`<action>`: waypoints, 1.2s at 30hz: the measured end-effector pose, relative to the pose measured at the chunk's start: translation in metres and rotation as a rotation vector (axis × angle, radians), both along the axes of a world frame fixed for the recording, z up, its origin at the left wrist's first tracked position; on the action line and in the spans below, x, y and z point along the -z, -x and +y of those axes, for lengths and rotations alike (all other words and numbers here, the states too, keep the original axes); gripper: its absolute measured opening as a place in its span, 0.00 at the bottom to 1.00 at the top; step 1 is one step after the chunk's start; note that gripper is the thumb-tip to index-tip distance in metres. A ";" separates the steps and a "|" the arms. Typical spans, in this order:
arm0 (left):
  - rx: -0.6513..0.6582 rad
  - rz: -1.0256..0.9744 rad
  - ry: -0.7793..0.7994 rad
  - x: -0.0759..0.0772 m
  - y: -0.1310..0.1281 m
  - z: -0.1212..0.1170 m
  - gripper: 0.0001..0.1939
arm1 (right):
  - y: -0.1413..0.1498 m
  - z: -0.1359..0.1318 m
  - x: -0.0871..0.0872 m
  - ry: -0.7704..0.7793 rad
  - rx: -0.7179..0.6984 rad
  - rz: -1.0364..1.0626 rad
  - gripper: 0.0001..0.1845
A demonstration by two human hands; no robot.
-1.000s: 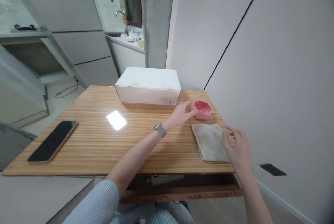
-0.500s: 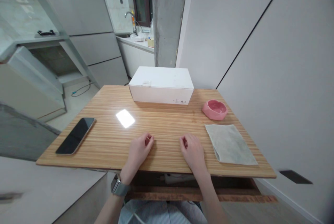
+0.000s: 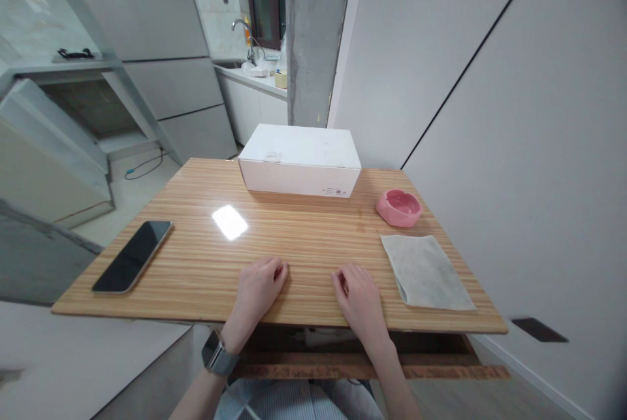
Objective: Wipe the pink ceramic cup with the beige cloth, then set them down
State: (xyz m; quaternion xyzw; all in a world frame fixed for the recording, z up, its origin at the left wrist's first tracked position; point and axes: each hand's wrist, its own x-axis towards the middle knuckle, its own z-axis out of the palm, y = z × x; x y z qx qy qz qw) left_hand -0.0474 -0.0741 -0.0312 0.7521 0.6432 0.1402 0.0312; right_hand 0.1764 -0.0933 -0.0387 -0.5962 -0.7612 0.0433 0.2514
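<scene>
Resting on the wooden tabletop near its front edge, my left hand [image 3: 261, 286] has its fingers curled closed, with no object showing in it. A smartwatch [image 3: 219, 355] is on that wrist. My right hand [image 3: 358, 296] lies apart from it to the right, also loosely closed, with a small dark gap inside the curl and nothing seen there. Nearest to the right hand is a folded grey-green cloth [image 3: 427, 273]. Behind the cloth sits a pink ashtray [image 3: 399, 208]. A smartphone [image 3: 133, 258] lies screen up at the far left.
A white box [image 3: 300, 162] stands at the back of the wooden table [image 3: 304, 230]. Below the front edge a drawer [image 3: 416, 343] is pulled out over my lap. A pale wall rises to the right; a sink counter [image 3: 255, 77] is behind.
My left hand has turned so that its back faces up more, and its thumb gap no longer shows. The right hand stays nearly still. The whole view has shifted slightly.
</scene>
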 end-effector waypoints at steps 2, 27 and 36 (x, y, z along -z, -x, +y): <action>-0.015 0.002 0.009 0.000 -0.001 0.000 0.19 | 0.000 0.002 0.001 -0.008 0.003 -0.004 0.13; 0.002 0.022 0.010 -0.001 -0.001 0.002 0.21 | -0.001 0.003 -0.001 0.007 -0.010 0.022 0.13; 0.001 0.022 0.013 -0.001 -0.001 0.002 0.21 | -0.001 0.003 -0.002 0.045 -0.004 0.011 0.12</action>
